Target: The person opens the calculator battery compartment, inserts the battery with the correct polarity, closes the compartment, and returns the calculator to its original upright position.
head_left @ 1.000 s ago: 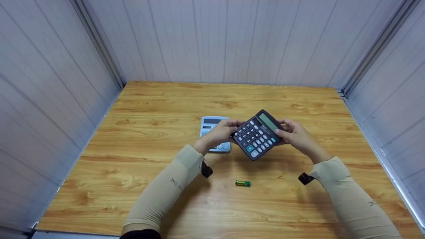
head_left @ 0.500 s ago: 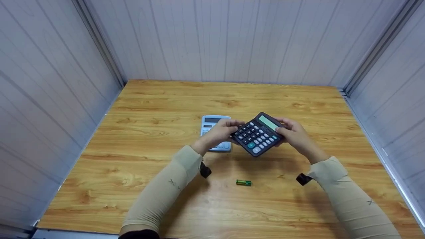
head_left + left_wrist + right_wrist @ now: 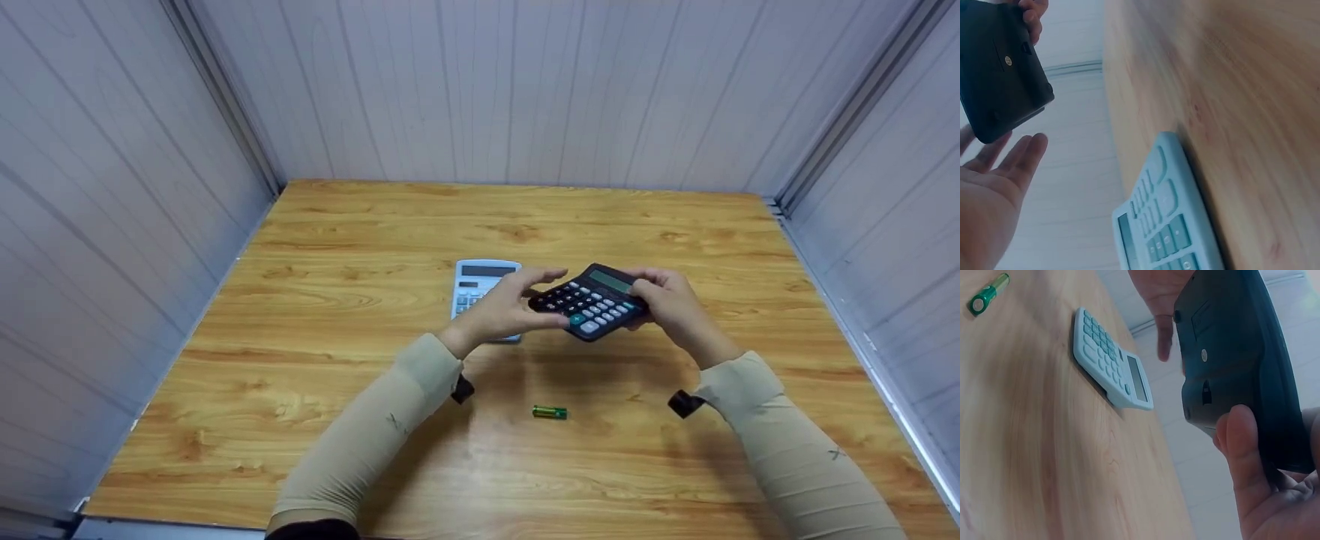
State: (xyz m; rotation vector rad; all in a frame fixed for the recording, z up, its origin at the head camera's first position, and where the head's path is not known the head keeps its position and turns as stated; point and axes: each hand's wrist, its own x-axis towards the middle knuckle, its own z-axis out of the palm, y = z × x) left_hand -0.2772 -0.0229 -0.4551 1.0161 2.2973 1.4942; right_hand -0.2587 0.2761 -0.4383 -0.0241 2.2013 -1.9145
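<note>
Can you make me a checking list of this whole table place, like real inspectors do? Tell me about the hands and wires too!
Surface: table with a wood-grain top.
Job's things: black calculator, tilted above the table, keys facing up.
Clutter: light-blue calculator, lying on the table, partly behind the left hand in the head view; green battery, lying nearer the person than both calculators.
Left hand: open at the black calculator's lower-left side, fingers spread; touching or not, I cannot tell.
Right hand: holds the black calculator's right side.
Cables: nothing seen.
Surroundings: pale panelled walls behind and on both sides.
</note>
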